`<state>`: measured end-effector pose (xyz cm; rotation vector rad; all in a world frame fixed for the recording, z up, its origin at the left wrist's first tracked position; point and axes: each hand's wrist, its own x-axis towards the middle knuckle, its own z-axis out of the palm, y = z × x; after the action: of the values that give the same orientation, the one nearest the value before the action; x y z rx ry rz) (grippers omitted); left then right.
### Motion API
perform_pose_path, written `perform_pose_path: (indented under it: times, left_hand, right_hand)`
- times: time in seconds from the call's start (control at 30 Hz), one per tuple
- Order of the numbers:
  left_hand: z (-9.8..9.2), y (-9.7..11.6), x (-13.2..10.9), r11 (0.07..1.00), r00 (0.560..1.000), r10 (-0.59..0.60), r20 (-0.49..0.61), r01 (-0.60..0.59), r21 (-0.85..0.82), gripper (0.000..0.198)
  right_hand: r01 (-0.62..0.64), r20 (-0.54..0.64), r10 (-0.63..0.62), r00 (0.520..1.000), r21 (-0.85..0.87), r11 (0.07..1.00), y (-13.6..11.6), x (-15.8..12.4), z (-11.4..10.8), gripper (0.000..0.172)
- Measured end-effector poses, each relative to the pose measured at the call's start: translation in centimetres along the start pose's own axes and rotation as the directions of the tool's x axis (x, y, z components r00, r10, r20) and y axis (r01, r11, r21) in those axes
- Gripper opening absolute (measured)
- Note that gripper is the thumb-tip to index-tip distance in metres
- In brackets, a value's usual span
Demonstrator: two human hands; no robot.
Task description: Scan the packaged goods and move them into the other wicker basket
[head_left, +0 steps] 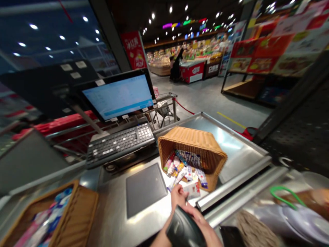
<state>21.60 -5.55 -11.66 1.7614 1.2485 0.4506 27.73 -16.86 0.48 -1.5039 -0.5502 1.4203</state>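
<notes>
A wicker basket (195, 142) lies tipped on its side on the steel checkout counter (239, 151). Several small colourful packets (183, 166) spill from its open mouth. My left hand (178, 197) is at the basket's mouth, its fingers curled on the edge of a white packet (193, 188) with red print. My right hand (203, 223) is just behind it at the bottom of the view, wrapped round a black handheld scanner (183, 228).
A dark flat scanner plate (145, 188) is set into the counter left of my hands. Behind it stand a keyboard (120, 142) and a lit monitor (119, 96). A second wicker basket (74, 216) with packets sits bottom left. Bags (295, 212) lie at right.
</notes>
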Motion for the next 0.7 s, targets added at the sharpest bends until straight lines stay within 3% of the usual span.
perform_pose_path:
  times: [0.13, 0.2, 0.3, 0.4, 0.53, 0.6, 0.7]
  left_hand:
    - [-4.6, 0.5, -1.6, 0.996, 0.986, 0.093, -0.141, -0.093, 0.012, 0.018]
    - [-6.8, 0.8, -2.4, 0.963, 0.929, 0.259, -0.265, -0.227, 0.146, 0.023]
    - [-8.8, 0.4, -3.0, 0.905, 0.887, 0.337, -0.316, -0.214, 0.367, 0.028]
    - [-9.6, -1.5, -3.0, 0.86, 0.926, 0.245, -0.287, -0.071, 0.505, 0.035]
    - [-10.1, -4.6, -2.8, 0.8, 0.987, -0.011, -0.162, 0.106, 0.59, 0.056]
    - [-10.7, -5.4, -2.8, 0.778, 0.985, -0.12, -0.124, 0.171, 0.604, 0.075]
    - [-11.4, -5.2, -2.4, 0.757, 0.975, -0.172, -0.139, 0.221, 0.615, 0.098]
  right_hand:
    - [0.044, -0.019, -0.044, 0.999, 0.001, 0.999, -0.5, 0.4, -0.1, 0.064]
    - [0.065, -0.034, -0.066, 0.997, -0.009, 0.998, -0.4, 0.4, 0.2, 0.062]
    - [0.092, -0.057, -0.094, 0.994, -0.04, 0.995, 0.0, -0.1, 0.5, 0.065]
    - [0.128, -0.082, -0.136, 0.987, -0.1, 0.987, 0.6, -0.9, 0.2, 0.064]
    - [0.164, -0.128, -0.187, 0.974, -0.175, 0.971, 1.2, -1.5, -0.5, 0.063]
    - [0.16, -0.135, -0.181, 0.974, -0.156, 0.975, 1.3, -1.2, -0.7, 0.053]
    - [0.159, -0.133, -0.18, 0.975, -0.15, 0.976, 1.4, -0.6, -0.9, 0.041]
